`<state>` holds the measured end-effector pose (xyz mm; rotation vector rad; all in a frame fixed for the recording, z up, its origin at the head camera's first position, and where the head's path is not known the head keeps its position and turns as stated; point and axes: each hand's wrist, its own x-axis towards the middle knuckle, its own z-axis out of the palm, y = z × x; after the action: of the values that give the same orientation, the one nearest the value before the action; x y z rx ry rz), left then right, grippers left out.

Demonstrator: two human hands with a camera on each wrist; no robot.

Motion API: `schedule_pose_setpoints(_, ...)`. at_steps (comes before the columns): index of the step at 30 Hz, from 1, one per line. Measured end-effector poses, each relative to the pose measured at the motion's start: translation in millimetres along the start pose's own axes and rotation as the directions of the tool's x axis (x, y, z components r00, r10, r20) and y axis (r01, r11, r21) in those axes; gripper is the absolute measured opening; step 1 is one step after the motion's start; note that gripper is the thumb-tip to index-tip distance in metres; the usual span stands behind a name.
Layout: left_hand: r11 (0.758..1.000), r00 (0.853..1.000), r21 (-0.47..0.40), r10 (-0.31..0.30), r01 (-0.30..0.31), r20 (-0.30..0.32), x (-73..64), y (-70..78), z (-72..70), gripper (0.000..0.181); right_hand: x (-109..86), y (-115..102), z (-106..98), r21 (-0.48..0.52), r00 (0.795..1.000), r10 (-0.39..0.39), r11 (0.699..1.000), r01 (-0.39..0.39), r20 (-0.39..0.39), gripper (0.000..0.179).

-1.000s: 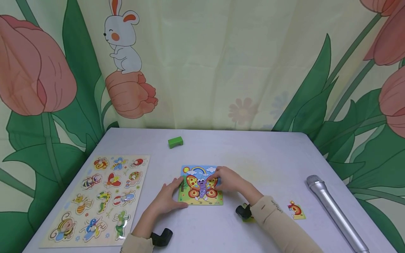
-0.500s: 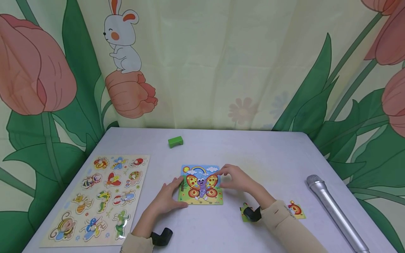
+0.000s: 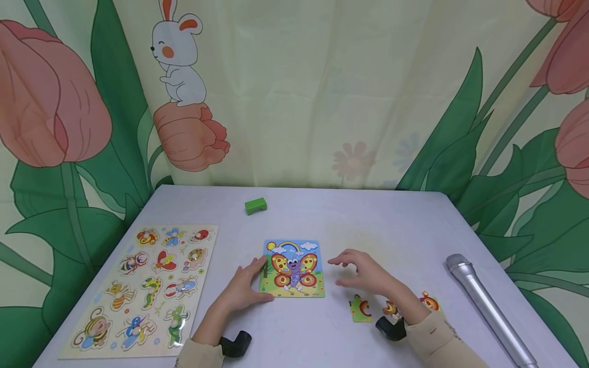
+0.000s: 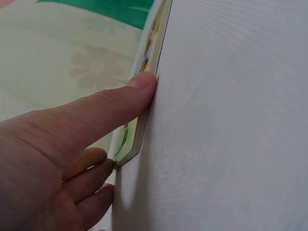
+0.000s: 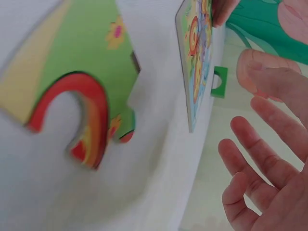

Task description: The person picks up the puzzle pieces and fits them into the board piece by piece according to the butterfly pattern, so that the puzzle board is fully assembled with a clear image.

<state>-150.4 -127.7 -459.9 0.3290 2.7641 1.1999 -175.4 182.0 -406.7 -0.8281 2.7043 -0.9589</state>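
Observation:
A square butterfly jigsaw puzzle (image 3: pixel 294 270) lies flat mid-table, its picture filled in. My left hand (image 3: pixel 244 287) rests at its lower left corner, index finger at the left edge and thumb against the bottom edge. The left wrist view shows that thumb (image 4: pixel 115 103) laid straight on the puzzle's edge. Right of the puzzle, my right hand (image 3: pixel 365 273) hovers with fingers spread, holding nothing. Below it lie loose puzzle pieces: a green one with a red curve (image 3: pixel 360 309), an orange-red one (image 3: pixel 391 309) partly behind the wrist camera, and one (image 3: pixel 430 301) partly behind the sleeve.
A large peg board of cartoon insects (image 3: pixel 152 291) covers the table's left side. Beyond the puzzle sits a green block (image 3: pixel 255 206). A silver microphone (image 3: pixel 490 309) lies along the right side. Behind the table hangs a curtain (image 3: pixel 294 92) printed with tulips and a rabbit.
My right hand has left the puzzle's right side and moved right, its fingers opening out. The loose pieces under the right wrist have come into view. The left hand stays put.

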Motion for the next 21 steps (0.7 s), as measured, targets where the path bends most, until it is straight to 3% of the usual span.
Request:
schedule_pose_setpoints(9,1.000,1.000,0.013,-0.012,0.012,-0.004,1.8,-3.1,1.7,0.091,-26.1,6.8,-5.3,0.048,0.997,0.054,0.997,-0.056,0.048,0.042)
schedule_pose_setpoints(18,1.000,1.000,-0.003,-0.019,0.019,0.002,0.9,-0.3,0.9,0.091,-50.6,12.3,-4.3,-0.010,0.987,0.138,0.990,-0.138,0.086,0.040)
schedule_pose_setpoints(21,1.000,1.000,-0.002,-0.021,0.021,0.003,0.4,0.6,0.5,0.091,-56.2,16.5,-3.3,-0.042,0.987,0.127,0.991,-0.123,0.097,0.041)
